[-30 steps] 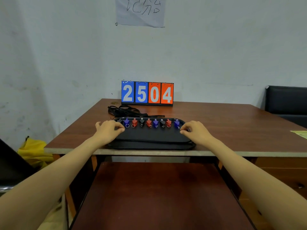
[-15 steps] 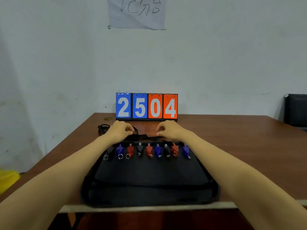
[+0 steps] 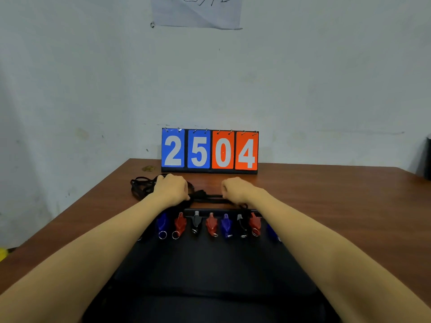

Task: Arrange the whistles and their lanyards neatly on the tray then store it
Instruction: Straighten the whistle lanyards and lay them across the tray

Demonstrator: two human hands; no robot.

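Black lanyards (image 3: 205, 197) stretch between two curled fists. The left hand (image 3: 171, 188) grips the tangled bundle and the right hand (image 3: 238, 190) grips the strap's other end. Just nearer than the grip, red, blue and black whistles (image 3: 211, 224) line the black tray (image 3: 210, 264)'s far edge. Beyond the hands, a flip scoreboard (image 3: 210, 150) stands on the wooden table (image 3: 338, 194).

Soft, even light fills the room, fairly bright, giving the pale wall (image 3: 326, 78) a cool greenish cast that dulls toward the left edge. Shadows are faint and diffuse. The brown counter (image 3: 338, 206) carries a mild sheen, while the black tray (image 3: 210, 276) reads as a nearly featureless dark mass. The score cards (image 3: 210, 150) look crispest. The whistles (image 3: 211, 226) are slightly smeared, and the black lanyards (image 3: 142, 185) gripped by the left hand (image 3: 171, 188) and right hand (image 3: 238, 191) blur into one tangle. The wide lens stretches and softens the forearms near the bottom corners.
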